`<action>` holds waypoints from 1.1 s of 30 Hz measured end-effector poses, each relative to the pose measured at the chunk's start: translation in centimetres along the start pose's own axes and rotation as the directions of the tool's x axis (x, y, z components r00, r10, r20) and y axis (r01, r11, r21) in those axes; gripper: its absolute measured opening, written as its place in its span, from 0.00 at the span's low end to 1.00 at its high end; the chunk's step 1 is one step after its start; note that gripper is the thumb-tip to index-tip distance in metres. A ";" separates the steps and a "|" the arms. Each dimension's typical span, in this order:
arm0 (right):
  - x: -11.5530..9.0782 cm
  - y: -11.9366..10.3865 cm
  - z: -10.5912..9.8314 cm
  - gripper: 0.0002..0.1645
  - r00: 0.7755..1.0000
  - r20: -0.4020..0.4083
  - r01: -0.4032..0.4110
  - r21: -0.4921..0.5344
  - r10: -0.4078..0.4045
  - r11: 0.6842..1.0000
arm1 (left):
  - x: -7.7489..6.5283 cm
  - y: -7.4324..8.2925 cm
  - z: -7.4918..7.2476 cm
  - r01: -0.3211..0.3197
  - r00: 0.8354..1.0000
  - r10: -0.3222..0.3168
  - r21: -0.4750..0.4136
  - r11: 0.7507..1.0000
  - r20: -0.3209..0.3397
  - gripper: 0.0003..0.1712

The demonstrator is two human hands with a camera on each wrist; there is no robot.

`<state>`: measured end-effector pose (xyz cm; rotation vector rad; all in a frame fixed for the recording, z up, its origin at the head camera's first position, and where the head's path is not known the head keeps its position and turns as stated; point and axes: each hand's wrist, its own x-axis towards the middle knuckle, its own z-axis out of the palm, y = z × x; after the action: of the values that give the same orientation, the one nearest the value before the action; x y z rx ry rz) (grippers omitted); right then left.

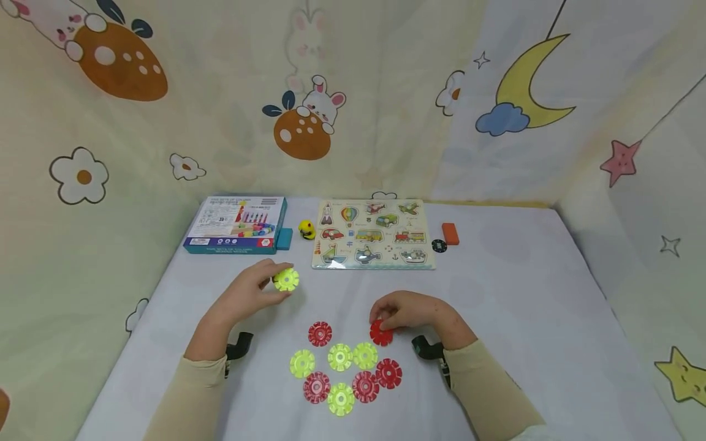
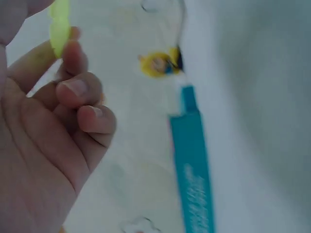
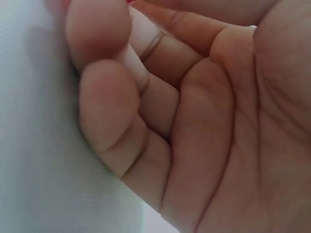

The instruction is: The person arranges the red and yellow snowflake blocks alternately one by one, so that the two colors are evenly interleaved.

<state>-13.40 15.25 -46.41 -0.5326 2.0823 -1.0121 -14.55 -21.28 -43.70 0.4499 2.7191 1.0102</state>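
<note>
Raised over the left part of the table, my left hand (image 1: 250, 291) pinches a yellow-green notched disc (image 1: 287, 280) between thumb and fingers. The left wrist view has that disc edge-on at its top. My right hand (image 1: 410, 311) pinches a red notched disc (image 1: 382, 334) at or just above the cloth; in the right wrist view curled fingers (image 3: 109, 102) hide nearly all of it. Between and below the hands lie several loose discs, among them a red disc (image 1: 320, 334), a yellow-green disc (image 1: 340, 357), and another red disc (image 1: 388, 373).
Along the back stand a teal-edged box (image 1: 234, 223), a blue block (image 1: 284, 239), a yellow toy duck (image 1: 306, 229), a vehicle picture board (image 1: 374, 236), a black round chip (image 1: 439, 245) and an orange block (image 1: 450, 234). Printed curtains enclose the white table (image 1: 524, 294).
</note>
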 end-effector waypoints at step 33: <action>-0.6 -1.6 -2.1 0.28 0.980 -0.082 0.191 0.165 -0.179 0.968 | 1.1 -8.0 -1.2 0.326 0.945 -0.327 0.024 0.945 0.017 0.36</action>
<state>-14.51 15.70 -44.00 -0.6207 2.0066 -1.3209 -17.65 -27.36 -48.27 0.0069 2.6659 0.8811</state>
